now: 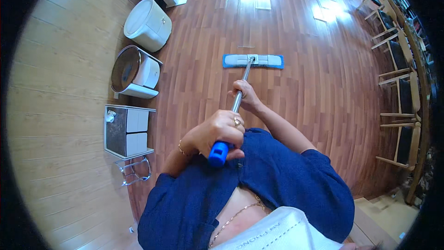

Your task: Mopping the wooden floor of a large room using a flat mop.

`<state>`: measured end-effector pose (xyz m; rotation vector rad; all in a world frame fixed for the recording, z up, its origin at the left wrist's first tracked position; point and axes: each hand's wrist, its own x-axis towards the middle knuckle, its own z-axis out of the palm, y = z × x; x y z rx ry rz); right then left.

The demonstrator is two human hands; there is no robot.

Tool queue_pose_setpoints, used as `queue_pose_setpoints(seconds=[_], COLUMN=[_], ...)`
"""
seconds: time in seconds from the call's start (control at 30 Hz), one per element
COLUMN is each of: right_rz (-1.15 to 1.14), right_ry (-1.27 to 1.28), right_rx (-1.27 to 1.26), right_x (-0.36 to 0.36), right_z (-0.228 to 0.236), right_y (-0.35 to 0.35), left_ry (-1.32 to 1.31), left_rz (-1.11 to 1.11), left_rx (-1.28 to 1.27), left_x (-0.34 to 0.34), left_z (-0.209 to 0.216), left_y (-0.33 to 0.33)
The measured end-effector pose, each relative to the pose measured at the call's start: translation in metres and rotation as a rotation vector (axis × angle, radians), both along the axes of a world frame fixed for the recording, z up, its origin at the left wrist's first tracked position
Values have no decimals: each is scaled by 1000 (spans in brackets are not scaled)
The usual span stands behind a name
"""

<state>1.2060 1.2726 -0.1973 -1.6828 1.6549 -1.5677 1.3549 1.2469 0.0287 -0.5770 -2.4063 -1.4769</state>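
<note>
A flat mop (270, 60) with a wide white-and-blue head lies on the wood floor ahead of me. Its silver pole slants back toward my chest and ends in a blue grip (218, 153). My left hand (221, 132) is wrapped round the upper end of the pole, just by the blue grip, and wears a ring and a bracelet. Farther down the pole, my right hand (246, 95) has its fingers closed around the metal. Part of the pole is hidden behind both hands.
Along the left wall stand a white round cabinet (148, 24), a round-topped side table (152, 73), a white drawer unit (137, 132) and a chrome rack (135, 170). Several wooden chairs (406, 98) line a long table on the right. Light glares off the wood floor (194, 69) at the far end.
</note>
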Motion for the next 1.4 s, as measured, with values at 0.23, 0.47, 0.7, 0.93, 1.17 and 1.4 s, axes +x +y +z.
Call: queue_pose_setpoints(seconds=[0.23,0.47,0.7,0.93,1.17,1.4], right_rz=[73,57,66,67,20,54], right_ry=[75,-29,54,111,131,82], right_rx=[95,161,170,209,205,186], right_x=[-60,-68,-132,-208,-178,-184], right_z=[-31,-1,5,-27,19,13], right_y=[-33,-64,-128,-206,-238,-269], left_ry=[-51,-39,79,19,80,225], left_rz=[74,3,43,93,-2,126], left_rx=[-29,-34,3,-24,6,130], left_x=[-38,-60,-121,-177,-161,-163], left_z=[-35,5,-12,-42,10,-13], left_y=[-16,-62,-125,-200,-255,-281])
